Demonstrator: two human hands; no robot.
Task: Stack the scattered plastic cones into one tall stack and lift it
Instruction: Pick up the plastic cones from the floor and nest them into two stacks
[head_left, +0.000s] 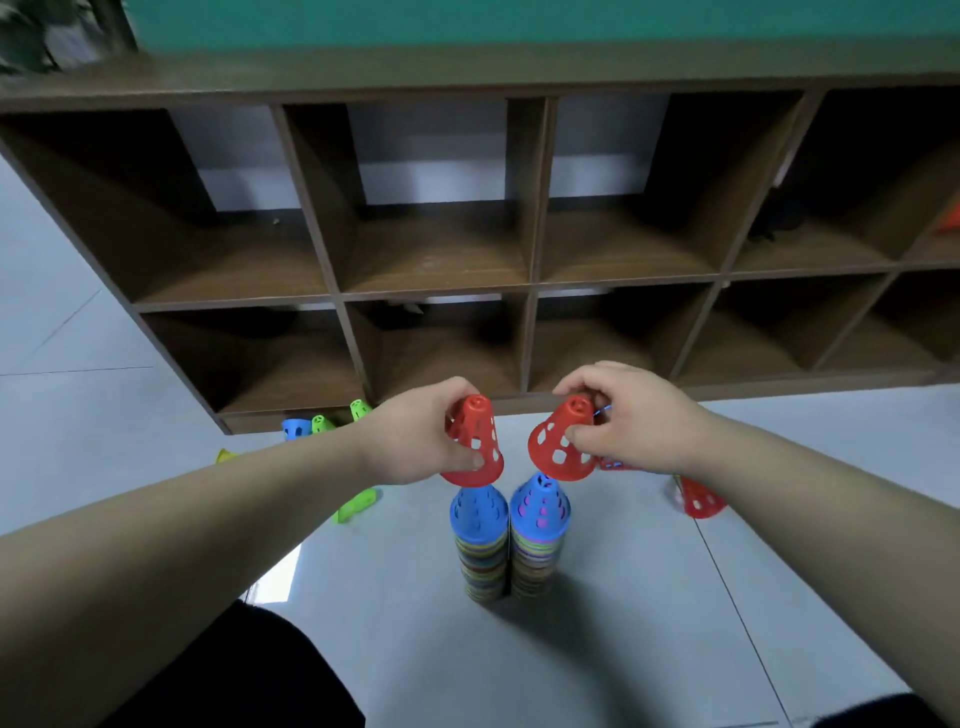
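Observation:
Two tall stacks of many-coloured plastic cones stand side by side on the floor, each topped by a blue cone: the left stack (479, 540) and the right stack (539, 540). My left hand (415, 436) grips a red perforated cone (475, 441) just above the left stack. My right hand (631, 415) pinches a second red cone (558, 441), tilted, above the right stack. Another red cone (698, 500) lies on the floor under my right forearm.
A dark wooden cubby shelf (530, 291) stands right behind the stacks. Loose green cones (358, 503) (360, 409) (322, 422), a blue cone (295, 429) and a yellow one (224, 456) lie on the grey tiled floor to the left.

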